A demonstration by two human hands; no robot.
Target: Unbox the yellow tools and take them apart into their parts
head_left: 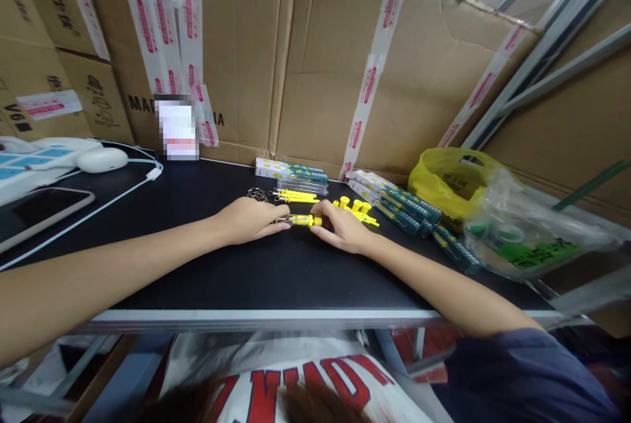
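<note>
Two bare hands were counted, one left hand (249, 221) and one right hand (342, 227), and between them one yellow-and-clear tool (298, 220). There were at least four yellow caps (344, 202), at least two yellow rods (296, 196) and at least four narrow boxes (394, 198) (overlaps hid the exact totals). Bags numbered two: one yellow bag (428, 177) and one clear bag (522, 239). There was one lying phone (46, 213), one lit screen (178, 124) and one rounded white case (102, 159).
</note>
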